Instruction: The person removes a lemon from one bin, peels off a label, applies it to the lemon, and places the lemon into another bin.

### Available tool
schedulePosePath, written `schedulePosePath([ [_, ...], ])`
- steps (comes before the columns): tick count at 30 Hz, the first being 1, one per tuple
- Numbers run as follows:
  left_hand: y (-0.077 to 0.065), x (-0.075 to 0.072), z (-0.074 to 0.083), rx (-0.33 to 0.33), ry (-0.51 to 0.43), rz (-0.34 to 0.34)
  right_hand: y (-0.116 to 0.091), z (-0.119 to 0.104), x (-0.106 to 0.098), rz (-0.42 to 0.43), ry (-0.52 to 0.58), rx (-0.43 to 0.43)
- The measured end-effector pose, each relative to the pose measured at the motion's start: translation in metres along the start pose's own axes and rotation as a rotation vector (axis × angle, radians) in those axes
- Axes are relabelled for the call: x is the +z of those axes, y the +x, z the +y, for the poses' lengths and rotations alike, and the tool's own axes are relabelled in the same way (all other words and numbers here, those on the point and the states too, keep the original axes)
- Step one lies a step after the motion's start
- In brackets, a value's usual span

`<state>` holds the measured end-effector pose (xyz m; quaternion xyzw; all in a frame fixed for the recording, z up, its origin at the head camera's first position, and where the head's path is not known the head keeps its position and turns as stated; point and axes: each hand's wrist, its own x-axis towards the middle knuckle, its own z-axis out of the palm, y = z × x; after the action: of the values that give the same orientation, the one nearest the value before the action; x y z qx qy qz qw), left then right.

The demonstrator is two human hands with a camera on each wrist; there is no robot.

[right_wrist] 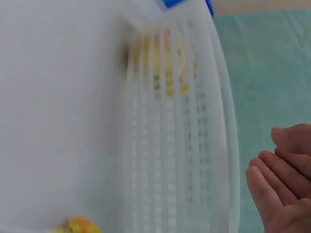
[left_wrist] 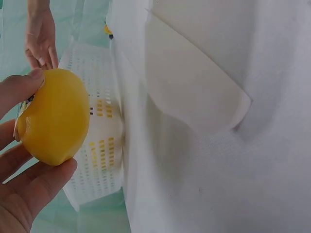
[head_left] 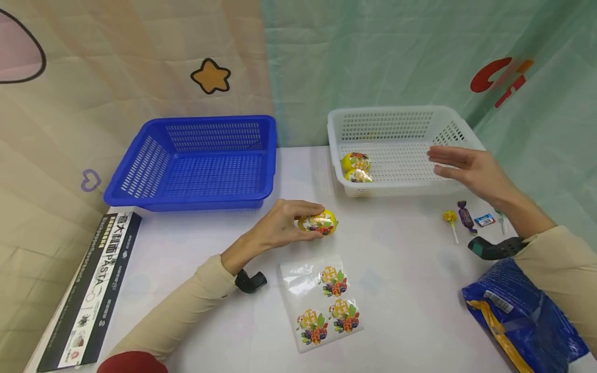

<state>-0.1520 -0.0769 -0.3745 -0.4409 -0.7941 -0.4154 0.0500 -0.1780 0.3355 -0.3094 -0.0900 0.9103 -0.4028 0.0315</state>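
My left hand [head_left: 282,223] grips a yellow lemon [head_left: 330,221] between thumb and fingers, above the middle of the table. A printed fruit sticker covers the lemon's upper face; its bare yellow side faces the left wrist camera. Below it on the table lies a clear sheet of stickers [head_left: 310,305], with several round fruit prints and a blank area at upper left. My right hand [head_left: 473,168] holds nothing, its fingers extended over the right part of the white basket [head_left: 392,190]. Two stickered lemons [head_left: 356,161] sit in that basket's left front corner.
A blue basket [head_left: 214,201] stands back left, with a long black pasta box [head_left: 90,295] in front. Right of centre lie a yellow lollipop [head_left: 450,216], a purple-wrapped candy [head_left: 465,216] and a small blue packet [head_left: 485,220]. A blue bag [head_left: 522,311] lies beside my right sleeve.
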Motion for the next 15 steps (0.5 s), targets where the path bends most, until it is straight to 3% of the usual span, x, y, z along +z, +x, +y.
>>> schedulePosePath([
  [3,0.002,-0.002,0.001,0.01,0.012,0.008,-0.001,0.025,-0.025,0.075,-0.089,0.107],
  [6,0.006,-0.003,0.002,0.019,0.023,0.012,-0.003,0.046,-0.041,0.095,-0.158,0.172],
  [11,0.02,-0.005,0.008,0.064,0.018,0.025,-0.008,0.064,-0.05,-0.05,-0.14,0.242],
  [15,0.047,-0.009,0.018,0.11,-0.002,0.05,-0.009,0.065,-0.052,-0.121,-0.097,0.256],
])
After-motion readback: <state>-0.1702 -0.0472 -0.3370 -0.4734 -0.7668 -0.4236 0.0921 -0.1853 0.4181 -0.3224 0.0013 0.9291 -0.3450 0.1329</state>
